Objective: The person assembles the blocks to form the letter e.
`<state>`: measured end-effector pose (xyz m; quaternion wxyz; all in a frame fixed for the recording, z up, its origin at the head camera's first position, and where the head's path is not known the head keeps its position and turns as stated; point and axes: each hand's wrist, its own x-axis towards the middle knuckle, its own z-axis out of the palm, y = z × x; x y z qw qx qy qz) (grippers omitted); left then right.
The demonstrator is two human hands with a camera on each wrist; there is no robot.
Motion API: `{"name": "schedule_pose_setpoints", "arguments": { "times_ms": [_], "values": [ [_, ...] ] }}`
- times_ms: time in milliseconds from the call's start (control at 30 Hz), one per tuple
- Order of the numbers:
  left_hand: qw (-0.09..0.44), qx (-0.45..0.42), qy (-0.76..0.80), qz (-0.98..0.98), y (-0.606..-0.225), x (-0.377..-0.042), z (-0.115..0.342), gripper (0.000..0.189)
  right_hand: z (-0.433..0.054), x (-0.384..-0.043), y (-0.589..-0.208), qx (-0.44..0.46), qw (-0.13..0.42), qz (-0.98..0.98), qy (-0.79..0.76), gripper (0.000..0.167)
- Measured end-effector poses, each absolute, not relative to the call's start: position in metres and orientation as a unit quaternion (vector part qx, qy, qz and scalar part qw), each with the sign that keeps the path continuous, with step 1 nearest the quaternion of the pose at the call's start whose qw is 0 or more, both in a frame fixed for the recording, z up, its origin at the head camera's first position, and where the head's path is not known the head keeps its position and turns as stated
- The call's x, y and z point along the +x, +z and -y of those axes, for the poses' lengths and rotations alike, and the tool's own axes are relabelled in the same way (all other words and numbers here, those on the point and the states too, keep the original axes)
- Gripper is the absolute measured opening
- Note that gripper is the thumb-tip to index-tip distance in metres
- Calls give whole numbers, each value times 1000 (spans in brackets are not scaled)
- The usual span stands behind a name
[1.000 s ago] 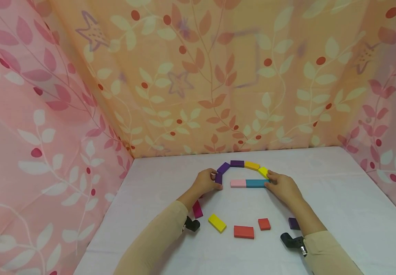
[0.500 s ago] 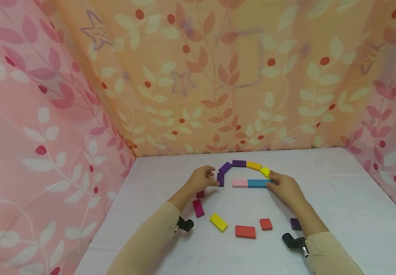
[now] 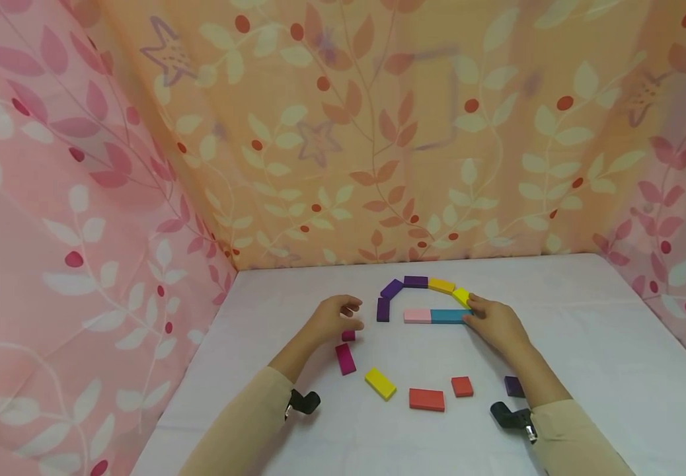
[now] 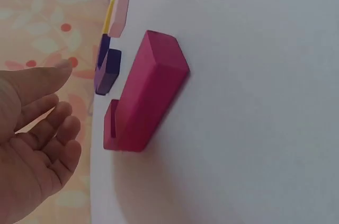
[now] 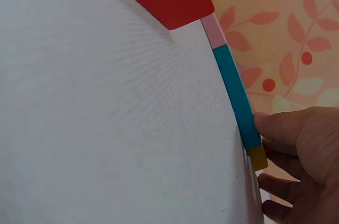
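Note:
In the head view my left hand (image 3: 331,320) hovers above the left of the table, thumb and fingers apart, holding nothing. A small magenta block (image 3: 348,336) lies just under it and a longer magenta block (image 4: 148,91) nearer the front. An upright-lying purple block (image 3: 382,309) ends the left side of an arc, with more purple blocks (image 3: 392,289) and an orange-yellow block (image 3: 441,285). My right hand (image 3: 500,324) has its fingers at the bright yellow block (image 3: 460,297) on the arc's right; its thumb is by the blue block (image 3: 450,317). The hand partly hides both.
A pink block (image 3: 417,317) adjoins the blue one inside the arc. Nearer lie a yellow block (image 3: 381,384), a red block (image 3: 427,399), a smaller red block (image 3: 462,387) and a dark purple block (image 3: 514,387) partly behind the right wrist. Patterned curtains (image 3: 379,132) enclose the white table (image 3: 295,284).
My left hand has let go of the purple block at the arc's left end and moved left, away from it. My right hand has stayed at the yellow block.

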<state>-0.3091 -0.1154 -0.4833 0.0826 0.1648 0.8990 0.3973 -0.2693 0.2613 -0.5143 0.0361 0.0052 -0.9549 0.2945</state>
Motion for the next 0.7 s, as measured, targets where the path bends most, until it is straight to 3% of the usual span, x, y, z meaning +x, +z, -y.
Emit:
{"name": "schedule_pose_setpoints", "arguments": {
  "times_ms": [700],
  "values": [
    [117,165,411,-889,-499,-299,154,34,-263,-270,-517,8,37,952,303,57]
  ]
}}
